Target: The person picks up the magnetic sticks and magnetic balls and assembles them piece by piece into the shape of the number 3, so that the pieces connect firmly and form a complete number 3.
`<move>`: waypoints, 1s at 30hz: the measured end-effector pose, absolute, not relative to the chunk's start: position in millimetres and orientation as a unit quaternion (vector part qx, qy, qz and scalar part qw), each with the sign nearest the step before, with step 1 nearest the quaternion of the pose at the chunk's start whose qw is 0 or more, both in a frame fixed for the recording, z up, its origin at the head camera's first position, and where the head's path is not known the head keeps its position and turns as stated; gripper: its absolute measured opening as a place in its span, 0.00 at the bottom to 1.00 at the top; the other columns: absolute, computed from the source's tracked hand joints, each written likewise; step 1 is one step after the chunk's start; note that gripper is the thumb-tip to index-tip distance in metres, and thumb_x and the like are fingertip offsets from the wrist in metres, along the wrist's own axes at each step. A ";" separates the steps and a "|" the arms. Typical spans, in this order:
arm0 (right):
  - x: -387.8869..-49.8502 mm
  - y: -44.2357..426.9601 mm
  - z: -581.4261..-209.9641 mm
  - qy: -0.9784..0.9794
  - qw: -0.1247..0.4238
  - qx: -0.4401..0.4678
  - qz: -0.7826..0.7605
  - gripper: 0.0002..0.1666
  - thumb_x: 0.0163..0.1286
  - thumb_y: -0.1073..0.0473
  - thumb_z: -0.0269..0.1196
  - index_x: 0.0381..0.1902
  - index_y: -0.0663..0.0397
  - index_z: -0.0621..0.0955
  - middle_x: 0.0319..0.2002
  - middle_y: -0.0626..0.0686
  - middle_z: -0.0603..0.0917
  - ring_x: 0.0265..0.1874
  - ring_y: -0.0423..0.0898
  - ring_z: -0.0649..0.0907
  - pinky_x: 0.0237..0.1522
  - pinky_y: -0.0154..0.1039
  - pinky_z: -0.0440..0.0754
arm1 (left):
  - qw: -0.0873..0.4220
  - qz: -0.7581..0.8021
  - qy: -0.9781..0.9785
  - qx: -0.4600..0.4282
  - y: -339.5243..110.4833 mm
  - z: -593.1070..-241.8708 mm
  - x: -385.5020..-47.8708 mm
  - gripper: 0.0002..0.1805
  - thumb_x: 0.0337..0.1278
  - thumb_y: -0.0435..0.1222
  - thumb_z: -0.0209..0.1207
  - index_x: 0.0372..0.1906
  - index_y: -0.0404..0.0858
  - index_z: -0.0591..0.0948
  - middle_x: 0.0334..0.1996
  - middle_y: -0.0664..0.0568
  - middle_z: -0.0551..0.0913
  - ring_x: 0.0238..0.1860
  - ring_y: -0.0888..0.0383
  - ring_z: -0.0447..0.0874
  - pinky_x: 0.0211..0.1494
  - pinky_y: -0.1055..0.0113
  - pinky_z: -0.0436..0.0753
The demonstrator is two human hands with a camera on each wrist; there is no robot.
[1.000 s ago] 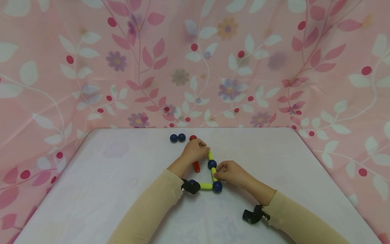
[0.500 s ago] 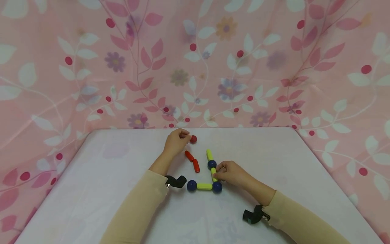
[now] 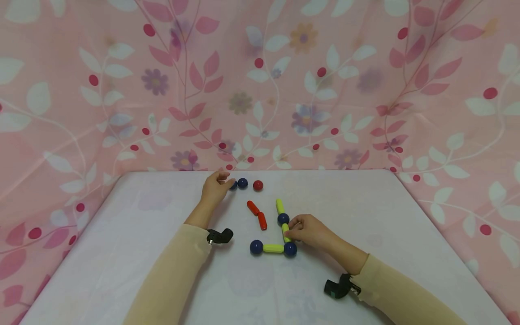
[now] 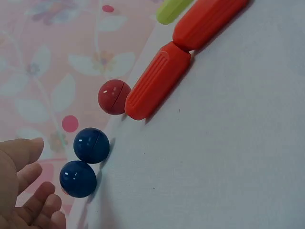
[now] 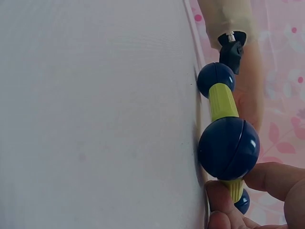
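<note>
- Head view: the left hand (image 3: 216, 189) reaches to the far side of the table (image 3: 345, 194), fingers loosely spread, thumb covering part of the left one of two loose blue balls (image 3: 243, 183).
- A red ball (image 3: 257, 185) lies to their right; nearer, two red sticks (image 3: 257, 215) lie end to end.
- The right hand (image 3: 307, 230) pinches the middle yellow-green stick (image 3: 285, 229), which joins a far blue ball (image 3: 283, 219) to a corner blue ball (image 3: 290, 249).
- A far yellow-green stick (image 3: 280, 206) extends beyond the far blue ball; a near yellow-green stick (image 3: 273, 248) runs left from the corner to an end blue ball (image 3: 256, 247).
- Left wrist view: the left fingers are apart and grip nothing; they are just beside the loose blue balls.
- Right wrist view: the right thumb and fingers close on a yellow-green stick, partly hidden behind a blue ball.
</note>
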State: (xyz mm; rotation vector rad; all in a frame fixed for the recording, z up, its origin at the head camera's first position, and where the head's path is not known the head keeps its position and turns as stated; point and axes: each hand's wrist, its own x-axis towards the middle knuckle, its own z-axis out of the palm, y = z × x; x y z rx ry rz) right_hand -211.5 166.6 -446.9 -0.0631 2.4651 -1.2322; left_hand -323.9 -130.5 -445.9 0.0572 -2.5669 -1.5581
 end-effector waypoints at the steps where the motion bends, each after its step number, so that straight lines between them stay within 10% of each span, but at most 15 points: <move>1: -211.8 166.4 -447.0 0.877 0.191 -0.022 -0.439 0.16 0.63 0.55 0.72 0.42 0.57 0.82 0.25 0.49 0.84 0.25 0.44 0.76 0.28 0.36 0.70 | 0.055 -0.518 -0.853 0.021 -131.6 -447.5 -325.4 0.24 0.65 0.42 0.64 0.60 0.33 0.78 0.59 0.40 0.78 0.58 0.45 0.74 0.62 0.53 0.74; 8: -210.9 165.5 -447.5 0.880 0.191 -0.021 -0.435 0.15 0.63 0.55 0.72 0.42 0.57 0.82 0.25 0.50 0.83 0.25 0.44 0.75 0.27 0.37 0.69 | -0.001 -0.514 -0.858 0.016 -131.9 -457.0 -329.2 0.31 0.65 0.41 0.64 0.69 0.34 0.71 0.67 0.36 0.71 0.68 0.41 0.68 0.69 0.51 0.69; 30: -211.3 171.2 -442.7 0.879 0.206 -0.030 -0.430 0.17 0.63 0.53 0.72 0.43 0.58 0.82 0.27 0.50 0.84 0.27 0.44 0.79 0.30 0.36 0.75 | 0.035 -0.492 -0.870 0.016 -124.4 -471.4 -327.8 0.23 0.68 0.39 0.62 0.65 0.39 0.77 0.60 0.41 0.77 0.59 0.46 0.72 0.69 0.52 0.68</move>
